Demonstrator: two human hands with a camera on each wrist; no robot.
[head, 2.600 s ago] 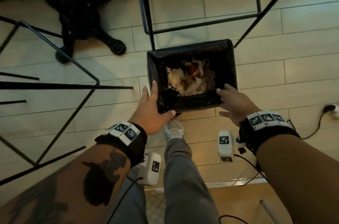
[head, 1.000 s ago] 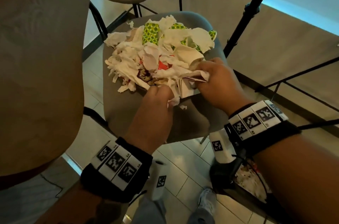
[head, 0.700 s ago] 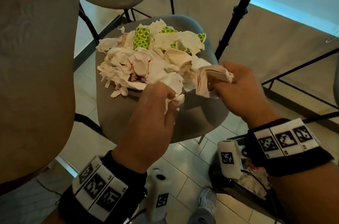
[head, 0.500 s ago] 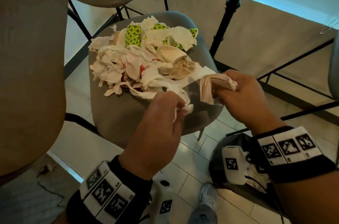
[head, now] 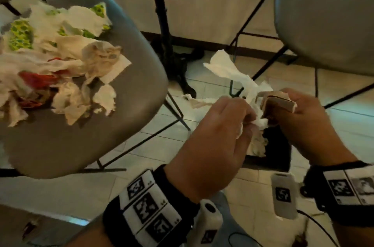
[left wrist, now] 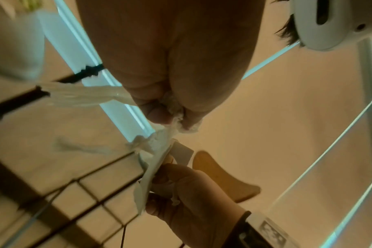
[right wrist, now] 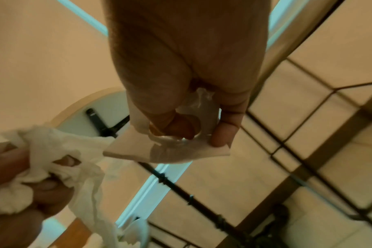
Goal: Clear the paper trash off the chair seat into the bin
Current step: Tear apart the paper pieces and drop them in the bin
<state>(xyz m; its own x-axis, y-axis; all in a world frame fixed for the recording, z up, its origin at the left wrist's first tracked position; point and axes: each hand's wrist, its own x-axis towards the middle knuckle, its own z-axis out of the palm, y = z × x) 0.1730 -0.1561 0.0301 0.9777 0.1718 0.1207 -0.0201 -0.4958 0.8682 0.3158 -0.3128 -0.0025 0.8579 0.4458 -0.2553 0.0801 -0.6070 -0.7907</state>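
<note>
Both my hands hold paper off the seat, above the bin.

My left hand (head: 212, 135) has its grip closed on crumpled tissue (head: 228, 72); my right hand (head: 303, 117) pinches a folded napkin (head: 271, 103). The black bin (head: 279, 145) sits on the floor tiles (head: 153, 151) below them. More paper scraps (head: 60, 60) cover the grey chair seat (head: 60, 145) to the left, short of its near edge.

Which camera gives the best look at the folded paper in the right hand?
The right wrist view: the folded paper fills the middle, with the right hand curled round it. The head view shows only its edge above the knuckles. The left wrist view catches a blurred slip of it beside the crumpled tissue.
</note>
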